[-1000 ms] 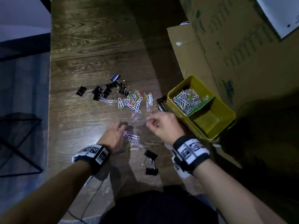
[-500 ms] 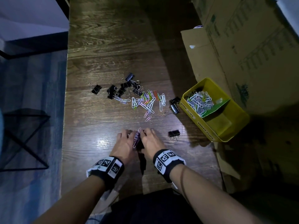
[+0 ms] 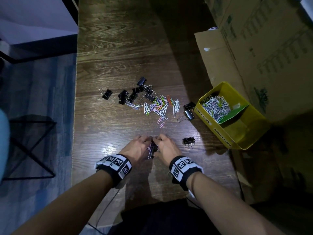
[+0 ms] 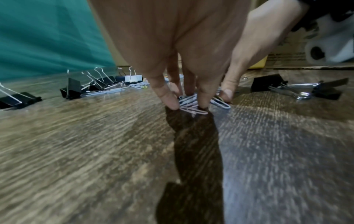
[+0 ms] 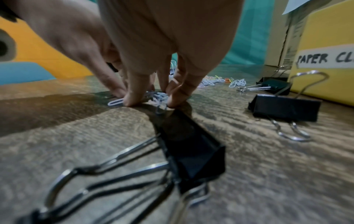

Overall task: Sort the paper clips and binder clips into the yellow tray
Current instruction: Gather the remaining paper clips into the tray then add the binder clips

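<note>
My left hand (image 3: 138, 147) and right hand (image 3: 166, 147) meet near the table's front edge, around a small heap of paper clips (image 3: 150, 150). In the left wrist view my left hand (image 4: 188, 104) pinches those paper clips (image 4: 191, 104) between thumb and fingertips. In the right wrist view my right hand (image 5: 155, 100) pinches the same heap (image 5: 157, 97) from the other side. A larger spread of coloured paper clips (image 3: 160, 106) lies farther back. The yellow tray (image 3: 213, 126) stands at the right, with paper clips (image 3: 215, 106) in its far compartment.
Black binder clips (image 3: 135, 95) cluster behind the spread; two more (image 3: 188, 110) lie against the tray and one (image 3: 188, 140) sits right of my right hand. Another binder clip (image 5: 191, 151) lies under my right wrist. Cardboard boxes (image 3: 254, 48) crowd the right side.
My right hand has come left, away from the tray, and met the left hand at the small heap. Both hands have drawn in round the paper clips.
</note>
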Demonstrator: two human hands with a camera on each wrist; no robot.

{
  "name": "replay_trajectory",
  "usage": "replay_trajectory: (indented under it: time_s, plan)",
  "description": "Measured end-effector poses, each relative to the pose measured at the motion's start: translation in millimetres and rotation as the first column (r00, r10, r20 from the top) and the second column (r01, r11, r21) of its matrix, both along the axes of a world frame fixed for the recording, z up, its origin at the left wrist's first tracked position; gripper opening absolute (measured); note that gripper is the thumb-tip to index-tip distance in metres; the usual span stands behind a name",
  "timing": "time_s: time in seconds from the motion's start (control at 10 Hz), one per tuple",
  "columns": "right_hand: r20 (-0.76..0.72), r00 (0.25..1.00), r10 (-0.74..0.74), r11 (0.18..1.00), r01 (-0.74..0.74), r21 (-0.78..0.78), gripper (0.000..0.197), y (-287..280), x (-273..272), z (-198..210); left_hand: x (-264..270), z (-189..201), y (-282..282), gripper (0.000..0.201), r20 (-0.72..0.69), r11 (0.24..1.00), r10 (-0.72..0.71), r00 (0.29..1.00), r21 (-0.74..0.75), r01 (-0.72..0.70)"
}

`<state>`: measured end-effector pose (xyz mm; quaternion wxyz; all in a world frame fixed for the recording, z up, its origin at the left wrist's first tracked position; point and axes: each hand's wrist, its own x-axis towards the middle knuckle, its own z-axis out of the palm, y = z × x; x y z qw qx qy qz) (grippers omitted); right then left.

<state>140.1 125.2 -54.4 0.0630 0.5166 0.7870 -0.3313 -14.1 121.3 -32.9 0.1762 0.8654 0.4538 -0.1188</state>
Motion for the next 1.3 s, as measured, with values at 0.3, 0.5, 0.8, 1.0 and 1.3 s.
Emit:
replay_trajectory:
  time_s: [0.3, 0.5, 0.8, 1.0, 1.3]
  plan:
    - [0.045, 0.999, 0.014, 0.998, -0.011, -0.070, 0.022, -11.3, 0.0, -1.4, -7.1, -18.3, -11.0, 0.020, -0.119, 0.995, -0.096, 0.988, -0.037, 0.092]
    - [0.142, 0.983, 0.119, 0.993, -0.114, -0.042, 0.027, -11.7, -5.8, 5.3, 2.6, -6.3, -5.5, 0.028, -0.157, 0.991, -0.095, 0.983, -0.113, 0.078]
    - [0.013, 0.996, -0.090, 0.987, 0.091, -0.135, 0.019, -2.3, 3.8, 6.1, -0.4, -12.2, -2.9, 0.029, 0.008, 0.928, 0.352, 0.936, -0.135, -0.348]
    - [-0.219, 0.782, -0.583, 0.796, 0.498, -0.344, 0.025, 4.2, 22.8, 7.2, -25.0, -23.2, -10.5, 0.017, 0.376, 0.413, 0.903, 0.210, -0.619, -0.668]
    - [-0.247, 0.239, -0.939, 0.322, 0.361, -0.875, 0.025, 8.7, 18.2, 17.2, -33.7, -15.5, -18.5, 0.025, 0.185, 0.075, 0.916, -0.357, -0.951, -0.300]
